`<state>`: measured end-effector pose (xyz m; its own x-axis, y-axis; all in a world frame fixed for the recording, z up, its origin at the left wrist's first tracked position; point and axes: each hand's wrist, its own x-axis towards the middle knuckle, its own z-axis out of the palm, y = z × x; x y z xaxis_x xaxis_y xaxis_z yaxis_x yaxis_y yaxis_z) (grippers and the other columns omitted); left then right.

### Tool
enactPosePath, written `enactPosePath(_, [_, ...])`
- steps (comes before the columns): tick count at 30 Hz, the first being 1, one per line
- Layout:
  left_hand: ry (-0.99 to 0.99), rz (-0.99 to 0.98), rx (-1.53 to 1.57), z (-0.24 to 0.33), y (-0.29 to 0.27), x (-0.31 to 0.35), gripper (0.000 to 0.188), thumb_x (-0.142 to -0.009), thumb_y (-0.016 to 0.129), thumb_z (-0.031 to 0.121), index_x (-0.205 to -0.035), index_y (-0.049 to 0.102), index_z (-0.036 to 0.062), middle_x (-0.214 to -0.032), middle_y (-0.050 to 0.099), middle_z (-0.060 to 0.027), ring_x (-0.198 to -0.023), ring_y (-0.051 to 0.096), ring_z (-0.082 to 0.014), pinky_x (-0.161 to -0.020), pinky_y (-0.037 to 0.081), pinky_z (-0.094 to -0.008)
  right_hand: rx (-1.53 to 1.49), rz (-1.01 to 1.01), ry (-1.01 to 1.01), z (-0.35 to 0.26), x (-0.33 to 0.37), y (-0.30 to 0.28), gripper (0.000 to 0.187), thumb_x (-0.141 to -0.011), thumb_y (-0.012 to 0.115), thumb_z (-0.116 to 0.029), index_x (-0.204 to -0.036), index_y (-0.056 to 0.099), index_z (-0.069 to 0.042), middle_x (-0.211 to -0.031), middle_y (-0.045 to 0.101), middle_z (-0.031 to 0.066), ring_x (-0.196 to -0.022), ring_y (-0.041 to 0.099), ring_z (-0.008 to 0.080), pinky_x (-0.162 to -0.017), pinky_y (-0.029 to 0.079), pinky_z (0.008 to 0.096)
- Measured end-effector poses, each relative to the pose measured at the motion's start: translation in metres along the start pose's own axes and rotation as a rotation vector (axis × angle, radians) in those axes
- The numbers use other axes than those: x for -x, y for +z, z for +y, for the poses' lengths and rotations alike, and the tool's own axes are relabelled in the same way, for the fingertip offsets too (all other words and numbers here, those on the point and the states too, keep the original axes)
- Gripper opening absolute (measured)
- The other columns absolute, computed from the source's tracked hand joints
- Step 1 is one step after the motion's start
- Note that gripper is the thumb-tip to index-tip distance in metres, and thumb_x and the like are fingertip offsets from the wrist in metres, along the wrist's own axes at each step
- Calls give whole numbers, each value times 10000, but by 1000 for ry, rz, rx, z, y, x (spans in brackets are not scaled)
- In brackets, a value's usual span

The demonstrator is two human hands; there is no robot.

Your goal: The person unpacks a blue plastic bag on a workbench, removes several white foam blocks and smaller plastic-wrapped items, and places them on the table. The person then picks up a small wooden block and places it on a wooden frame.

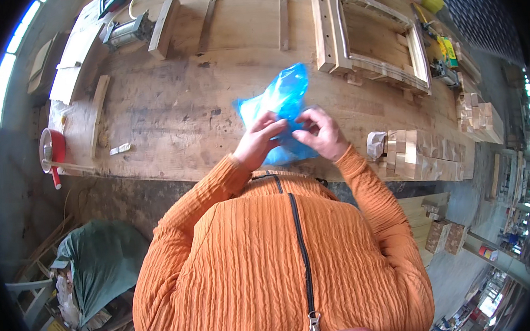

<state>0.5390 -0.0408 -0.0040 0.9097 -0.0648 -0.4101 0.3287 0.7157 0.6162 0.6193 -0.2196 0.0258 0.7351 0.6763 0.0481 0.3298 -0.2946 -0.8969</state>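
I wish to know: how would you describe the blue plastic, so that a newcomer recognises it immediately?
Start from the big wooden workbench. Near the middle of its near edge, between the left hand and the right hand, is the crumpled blue plastic. Its shiny, bright blue film differs from the pale wooden blocks to its right.

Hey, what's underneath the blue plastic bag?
The wooden workbench shows beside and beyond the blue plastic bag. The bag, left hand and right hand cover what's directly beneath, so that can't be seen.
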Motion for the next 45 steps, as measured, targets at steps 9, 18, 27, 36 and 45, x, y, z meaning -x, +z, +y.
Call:
enactPosePath(9, [110, -115, 150, 36, -1, 38, 19, -945, 482, 105, -957, 479, 89, -1032, 599, -133, -896, 608, -229, -841, 494, -400, -177, 522, -77, -15, 14, -82, 67, -866, 626, -143, -861, 622, -76, -745, 588, -35, -587, 471, 25, -504, 398, 155])
enactPosePath(18, [17, -116, 155, 0, -2, 13, 136, -906, 503, 41, -1026, 500, 105, -933, 557, -5, -856, 583, -136, -782, 519, -331, -258, 94, 191, -11, -18, 1, 348, -862, 635, -353, -937, 602, -14, -738, 580, 11, -622, 576, 74, -502, 464, 208])
enactPosePath(27, [53, -132, -474, 9, 15, 23, 278, -866, 579, 138, -1120, 498, 61, -948, 549, -14, -805, 535, -108, -709, 482, -278, -643, 183, 214, 5, -30, 6, 189, -879, 629, -229, -785, 605, -66, -606, 542, -30, -496, 498, 42, -433, 404, 191])
enactPosePath(36, [873, 38, -1388, 28, 39, 6, 207, -845, 652, 170, -918, 531, 19, -789, 620, -74, -747, 621, -186, -619, 492, -310, -327, 128, 33, -36, -41, -10, 341, -867, 655, -271, -645, 583, -23, -585, 552, -25, -549, 468, 39, -481, 368, 223])
enactPosePath(45, [213, 32, -123, 14, 20, -3, 72, -904, 552, 126, -948, 527, 75, -910, 588, -36, -842, 586, -145, -718, 511, -316, -759, 369, 47, -20, 26, -98, 237, -918, 573, -233, -782, 629, -47, -671, 603, 13, -552, 526, 55, -488, 414, 174])
